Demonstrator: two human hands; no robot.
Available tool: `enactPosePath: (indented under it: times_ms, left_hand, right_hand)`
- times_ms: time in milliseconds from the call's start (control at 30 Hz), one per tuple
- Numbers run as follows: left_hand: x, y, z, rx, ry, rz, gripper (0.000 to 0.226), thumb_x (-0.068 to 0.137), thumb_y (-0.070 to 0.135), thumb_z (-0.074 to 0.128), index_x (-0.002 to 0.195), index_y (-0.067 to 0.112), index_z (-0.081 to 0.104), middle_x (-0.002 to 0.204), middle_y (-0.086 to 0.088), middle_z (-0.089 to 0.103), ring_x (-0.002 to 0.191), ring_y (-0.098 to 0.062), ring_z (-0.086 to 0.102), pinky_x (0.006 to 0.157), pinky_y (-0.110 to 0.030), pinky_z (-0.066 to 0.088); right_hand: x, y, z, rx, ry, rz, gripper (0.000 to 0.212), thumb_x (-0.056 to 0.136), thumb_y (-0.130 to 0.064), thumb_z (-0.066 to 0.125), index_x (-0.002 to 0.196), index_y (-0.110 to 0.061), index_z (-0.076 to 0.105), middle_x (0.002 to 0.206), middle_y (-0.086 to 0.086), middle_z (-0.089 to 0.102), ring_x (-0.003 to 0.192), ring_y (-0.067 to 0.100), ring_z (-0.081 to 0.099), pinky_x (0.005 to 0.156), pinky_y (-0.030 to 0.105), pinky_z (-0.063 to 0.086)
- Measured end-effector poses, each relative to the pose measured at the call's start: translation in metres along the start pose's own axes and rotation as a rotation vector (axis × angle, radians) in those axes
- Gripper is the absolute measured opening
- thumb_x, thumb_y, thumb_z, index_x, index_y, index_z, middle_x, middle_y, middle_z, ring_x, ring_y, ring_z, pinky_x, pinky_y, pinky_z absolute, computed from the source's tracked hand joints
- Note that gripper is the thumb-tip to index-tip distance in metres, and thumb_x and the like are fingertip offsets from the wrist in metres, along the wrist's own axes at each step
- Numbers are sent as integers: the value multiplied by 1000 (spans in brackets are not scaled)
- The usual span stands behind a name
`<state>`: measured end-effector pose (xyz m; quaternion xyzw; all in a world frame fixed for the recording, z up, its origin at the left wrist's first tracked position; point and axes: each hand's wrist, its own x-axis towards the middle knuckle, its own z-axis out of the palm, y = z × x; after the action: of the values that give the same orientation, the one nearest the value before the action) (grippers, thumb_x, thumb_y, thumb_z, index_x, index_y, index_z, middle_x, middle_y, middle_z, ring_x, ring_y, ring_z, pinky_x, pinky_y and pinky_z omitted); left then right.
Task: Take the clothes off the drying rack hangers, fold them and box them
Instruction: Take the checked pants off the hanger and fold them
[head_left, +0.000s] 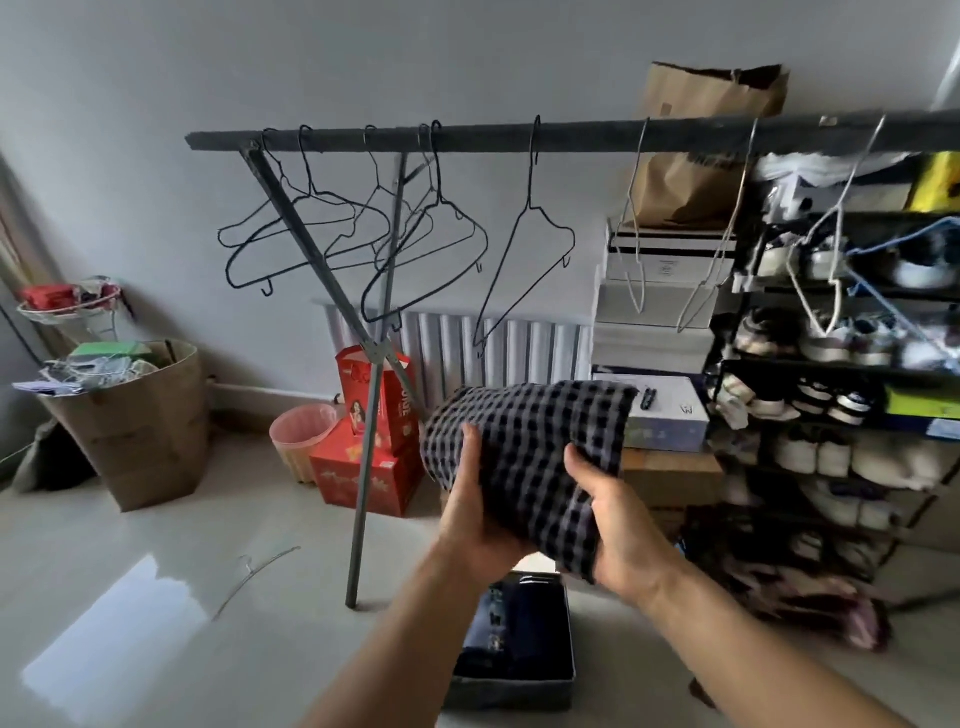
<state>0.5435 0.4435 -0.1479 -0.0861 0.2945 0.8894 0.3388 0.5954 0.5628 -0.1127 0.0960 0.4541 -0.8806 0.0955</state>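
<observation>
Both hands (550, 499) grip a folded black-and-white checked garment (530, 447) above the box (514, 686)

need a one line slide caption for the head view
Both hands hold a folded checked garment above a grey box of dark clothes, bare hangers behind.

A room in a home used for laundry and storage, shown by a drying rack (519, 136) hung with bare wire hangers (332, 228), a wall radiator (519, 348), a crowded shoe shelf (841, 395), stacked cardboard boxes (660, 291) and a pink wastebasket (303, 441) on the tiled floor (156, 597).
</observation>
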Motion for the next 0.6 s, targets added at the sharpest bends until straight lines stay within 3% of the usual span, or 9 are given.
enactPosePath:
  times_ms: [133,267,333,400,467,600]
  left_hand:
    - [0,13,-20,36,213,129,72,73,55,72,124,5,61,118,-22,66,107,-38,63,82,-53,50]
    - [-5,36,-48,33,267,293,95,51,39,92,131,5,56,124,-20,65,110,-40,64,76,-53,57]
    - [-11,47,-58,78,219,350,90,54,32,90,133,6,54,124,-18,65,111,-38,64,77,-50,57]
    - [-12,54,-69,129,192,372,79,60,26,83,132,7,55,123,-17,66,110,-36,65,78,-47,57]
    - [-13,54,-71,167,152,354,75,63,24,81,131,5,56,123,-17,66,110,-36,65,81,-46,55]
    - [-16,45,-65,81,77,317,54,83,26,64,131,2,56,122,-20,66,106,-34,67,83,-45,53]
  right_hand:
    - [12,22,0,101,-3,78,44,89,-31,57,122,-2,61,116,18,69,109,33,66,92,44,49]
    - [25,26,-4,3,60,-18,48,77,-28,66,121,-9,62,116,14,70,107,32,66,88,45,50]
    - [37,18,-6,-182,211,-177,60,68,-47,76,118,-19,61,119,9,67,112,28,62,91,44,48]
    - [46,6,0,-463,266,-300,76,63,-61,74,123,-18,53,117,1,63,112,19,58,89,34,44]
    - [57,-5,13,-711,141,-336,68,68,-60,68,122,-21,52,110,-8,61,103,8,58,80,23,43]
    - [86,-10,40,-1161,-12,-409,35,80,-52,71,103,-27,63,99,-8,68,91,10,67,79,28,55]
